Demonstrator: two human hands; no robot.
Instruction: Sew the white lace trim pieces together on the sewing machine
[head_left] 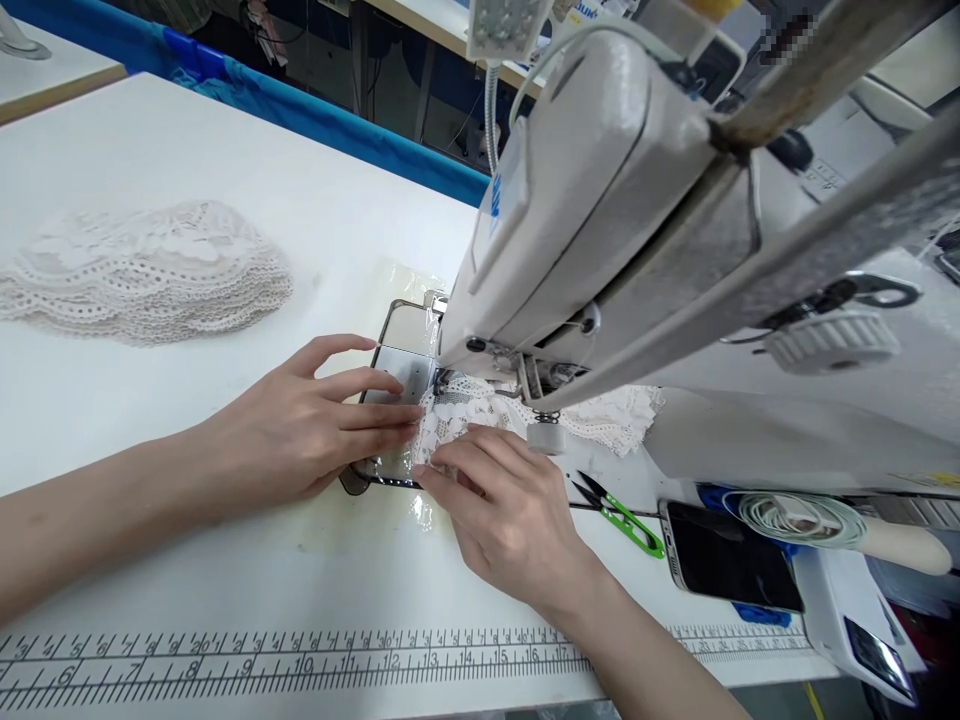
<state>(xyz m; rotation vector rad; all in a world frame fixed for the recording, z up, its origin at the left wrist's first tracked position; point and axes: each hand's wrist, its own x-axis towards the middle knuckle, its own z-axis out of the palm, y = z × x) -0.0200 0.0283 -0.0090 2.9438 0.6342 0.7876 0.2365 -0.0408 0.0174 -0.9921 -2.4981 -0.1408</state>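
Note:
White lace fabric (465, 405) lies under the needle area of a sewing machine (555, 200), and more of it stretches to the right beneath the machine arm. My left hand (322, 420) rests flat on the metal bed plate (405, 372), fingers spread, with its fingertips at the lace's left edge. On the near side of the lace, my right hand (510, 490) has its fingers curled down and pinches the lace's near edge. The thumb and index finger are close to the left hand's fingertips. Part of the lace is hidden under the right fingers.
A stack of white lace pieces (150, 270) lies on the table's left. Green-handled thread snips (622, 515), a phone (731, 555) and a coil of pale cord (799, 518) sit on the right. A printed ruler (300, 665) runs along the front edge.

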